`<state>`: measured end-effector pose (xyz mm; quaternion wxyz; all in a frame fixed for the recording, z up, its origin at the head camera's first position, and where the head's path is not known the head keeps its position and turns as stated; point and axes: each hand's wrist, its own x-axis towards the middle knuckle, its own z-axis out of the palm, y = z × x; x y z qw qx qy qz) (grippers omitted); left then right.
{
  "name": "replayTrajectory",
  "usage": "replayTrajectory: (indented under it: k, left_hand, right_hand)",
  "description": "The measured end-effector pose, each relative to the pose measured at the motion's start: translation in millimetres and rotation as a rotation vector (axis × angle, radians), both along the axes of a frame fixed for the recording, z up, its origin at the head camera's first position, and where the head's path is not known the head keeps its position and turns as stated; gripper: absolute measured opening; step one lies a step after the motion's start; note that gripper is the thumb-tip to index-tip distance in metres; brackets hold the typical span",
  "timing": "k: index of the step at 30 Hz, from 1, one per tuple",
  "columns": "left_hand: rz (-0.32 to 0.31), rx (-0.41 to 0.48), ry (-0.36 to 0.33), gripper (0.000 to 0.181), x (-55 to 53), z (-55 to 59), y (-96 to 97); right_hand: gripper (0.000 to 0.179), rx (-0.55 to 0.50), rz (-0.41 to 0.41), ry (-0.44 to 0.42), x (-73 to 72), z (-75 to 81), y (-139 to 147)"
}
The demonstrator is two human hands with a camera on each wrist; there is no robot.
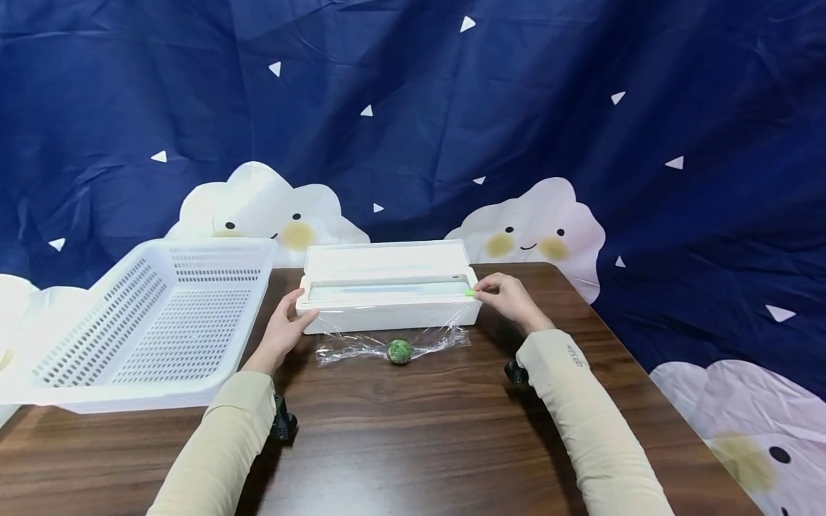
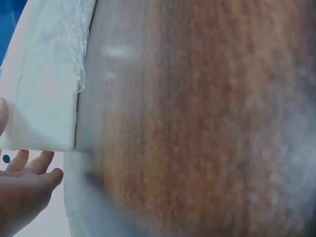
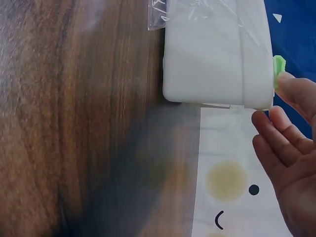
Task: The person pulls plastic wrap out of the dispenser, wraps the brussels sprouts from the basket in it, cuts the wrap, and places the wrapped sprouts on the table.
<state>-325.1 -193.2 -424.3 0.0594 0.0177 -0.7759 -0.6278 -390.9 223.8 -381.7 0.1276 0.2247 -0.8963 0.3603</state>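
Observation:
A white cling film dispenser (image 1: 390,319) stands on the table with its lid raised at the back. My left hand (image 1: 284,330) grips its left end, the thumb at the front corner and the fingers round the side; the left wrist view shows this hand (image 2: 29,192) at the box's end. At the right front corner my right hand (image 1: 510,297) pinches a small green slide cutter (image 3: 279,69). Clear cling film (image 1: 348,350) hangs over the front and lies crumpled on the table. A small green ball-shaped thing (image 1: 399,351) sits amid the film; whether it is wrapped cannot be told.
A large white perforated plastic basket (image 1: 187,337) stands on the left of the brown wooden table (image 1: 387,444). Behind the table hangs a dark blue cloth (image 1: 413,107) with clouds and white triangles.

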Motion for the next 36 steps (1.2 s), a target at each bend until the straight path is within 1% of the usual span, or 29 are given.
replayTrajectory:
  k: [8,12,18,24,26,28,32,34,36]
  left_hand:
    - [-0.009,0.012,-0.003,0.062,0.0,-3.1,-1.4]
    - [-0.02,0.009,-0.001,0.063,0.3,-2.1,-1.3]
    - [-0.035,0.025,-0.004,0.064,1.9,-0.8,-1.8]
    - [-0.036,-0.012,-0.001,0.066,4.3,1.2,-4.0]
    - [-0.039,-0.042,0.015,0.066,5.3,2.4,-4.2]
    - [-0.045,-0.081,0.064,0.066,5.8,3.9,-3.7]
    - [-0.029,-0.169,0.169,0.063,5.9,5.3,-1.6]
    - [-0.019,-0.183,0.182,0.063,5.5,4.9,-0.9]
    - [-0.016,-0.186,0.164,0.064,5.6,4.2,-0.6]
  right_hand:
    - [0.01,-0.039,-0.008,-0.039,1.5,-4.4,7]
    - [0.012,-0.054,-0.016,-0.051,1.7,-5.3,7]
    - [0.015,-0.075,-0.036,-0.092,3.2,-7.1,4]
    - [0.017,-0.075,-0.041,-0.108,3.4,-7.7,3]
    - [0.018,-0.064,-0.034,-0.092,3.4,-7.3,3]
    - [0.021,-0.058,-0.026,-0.063,4.0,-6.1,3]
    - [0.026,-0.029,-0.003,0.055,6.7,-2.6,0]
    - [0.027,0.003,0.018,0.114,7.4,-2.0,-1]
    - [0.026,0.039,0.041,0.152,7.7,-2.4,-3]
